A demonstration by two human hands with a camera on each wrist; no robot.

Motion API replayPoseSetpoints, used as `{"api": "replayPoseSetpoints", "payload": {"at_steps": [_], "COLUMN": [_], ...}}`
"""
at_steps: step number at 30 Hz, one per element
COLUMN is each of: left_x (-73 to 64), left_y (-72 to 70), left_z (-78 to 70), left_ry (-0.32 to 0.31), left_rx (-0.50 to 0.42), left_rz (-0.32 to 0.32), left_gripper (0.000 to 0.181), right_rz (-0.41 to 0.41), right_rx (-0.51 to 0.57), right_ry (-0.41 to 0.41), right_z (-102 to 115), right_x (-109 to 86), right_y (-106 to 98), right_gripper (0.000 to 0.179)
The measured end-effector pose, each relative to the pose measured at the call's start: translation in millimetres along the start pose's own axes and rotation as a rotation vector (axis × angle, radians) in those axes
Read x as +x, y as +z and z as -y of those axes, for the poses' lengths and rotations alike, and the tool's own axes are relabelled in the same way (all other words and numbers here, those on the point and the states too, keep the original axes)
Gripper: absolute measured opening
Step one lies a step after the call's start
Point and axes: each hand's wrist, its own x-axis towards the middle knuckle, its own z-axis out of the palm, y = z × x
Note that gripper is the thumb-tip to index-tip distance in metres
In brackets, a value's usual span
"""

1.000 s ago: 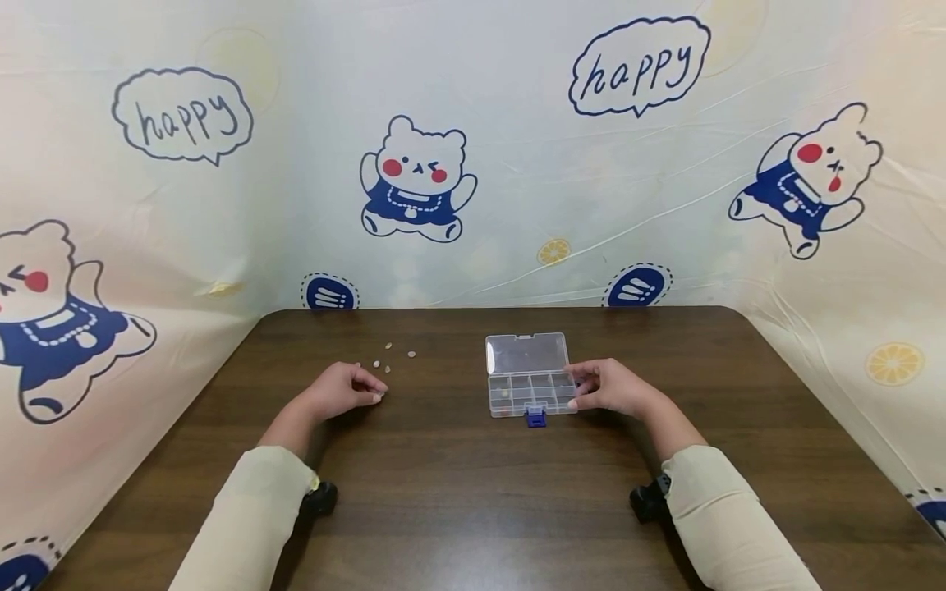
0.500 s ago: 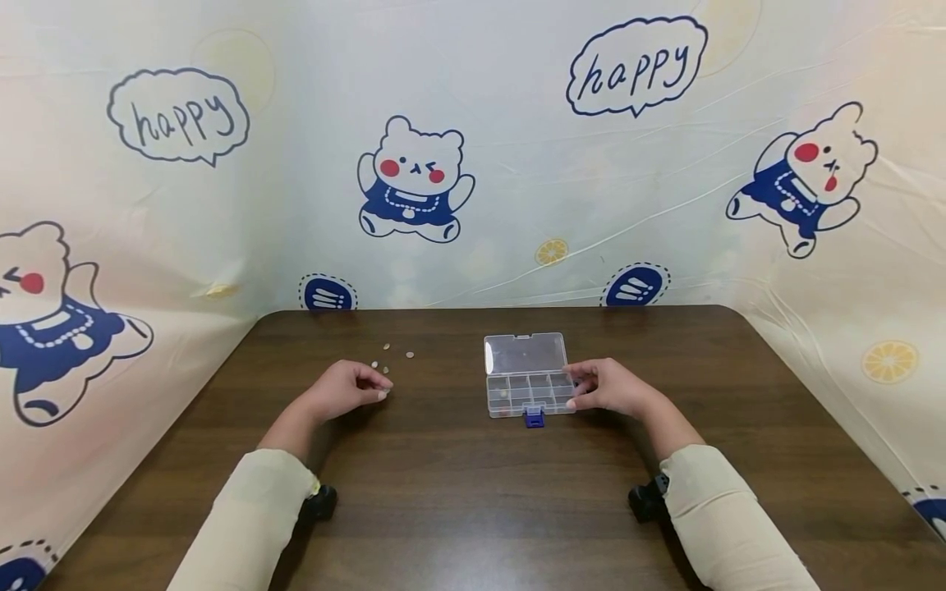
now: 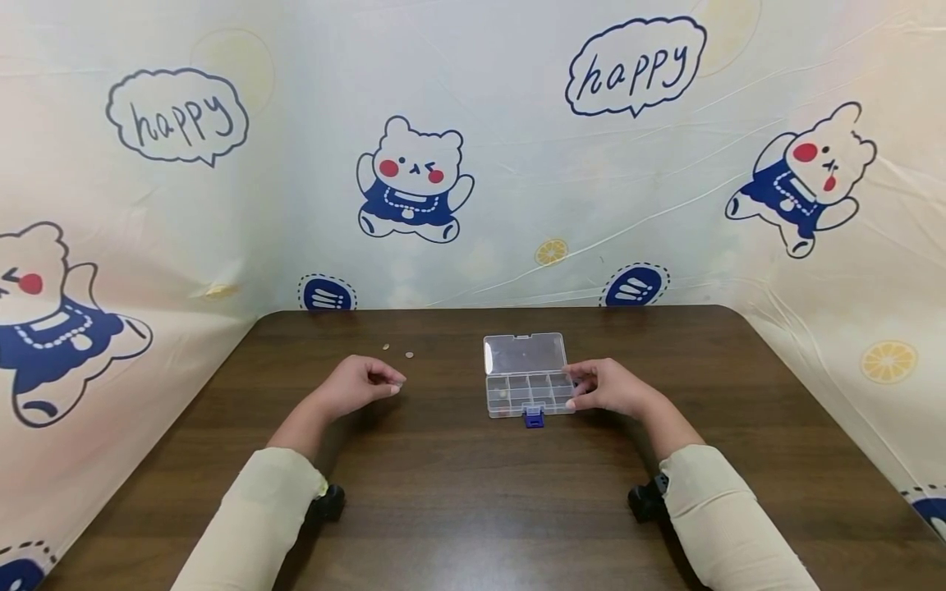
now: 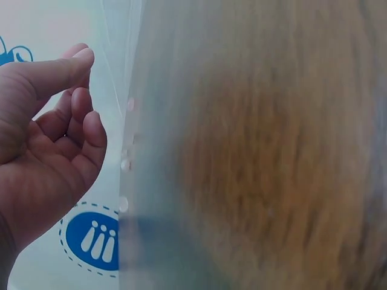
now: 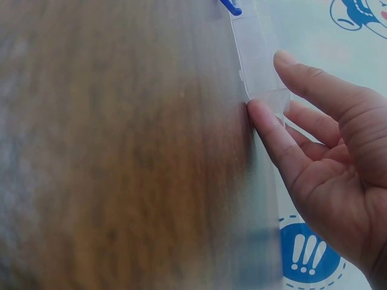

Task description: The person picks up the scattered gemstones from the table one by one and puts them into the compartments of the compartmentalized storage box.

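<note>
Head view: here's the transparent compartment box, lid open, on the brown table | right hand grips its right end, thumb and fingers | left hand, thumb and forefinger closed together, can't tell what's between | small pale pieces lie just beyond | backdrop bubbles read "happy", twice!
</note>
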Motion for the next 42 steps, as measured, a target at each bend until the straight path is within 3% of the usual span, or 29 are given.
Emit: {"api": "replayPoseSetpoints", "payload": {"at_steps": [8, 25, 34, 42], "left_x": [1.6, 10.2, 17.3, 22.9], "left_y": [6.1, 18.3, 24.6, 30.8], "left_z": [-11.3, -34.0, -45.8, -54.8], "left_ry": [0.047, 0.069, 0.107, 0.082], "left_rx": [-0.009, 0.019, -0.011, -0.021], "left_rz": [0.018, 0.025, 0.050, 0.060], "left_gripper": [0.018, 0.017, 0.017, 0.018], "right_rz": [-0.003, 0.001, 0.001, -0.003], "right_rx": [-0.003, 0.021, 0.020, 0.024], "right_ry": [0.008, 0.012, -0.001, 0.014], "right_z": [0, -1, -1, -1], "right_x": [0.2, 0.6, 1.3, 1.4], "right_y": [0, 0, 1, 1], "right_gripper": [0.066, 0.067, 0.067, 0.067]}}
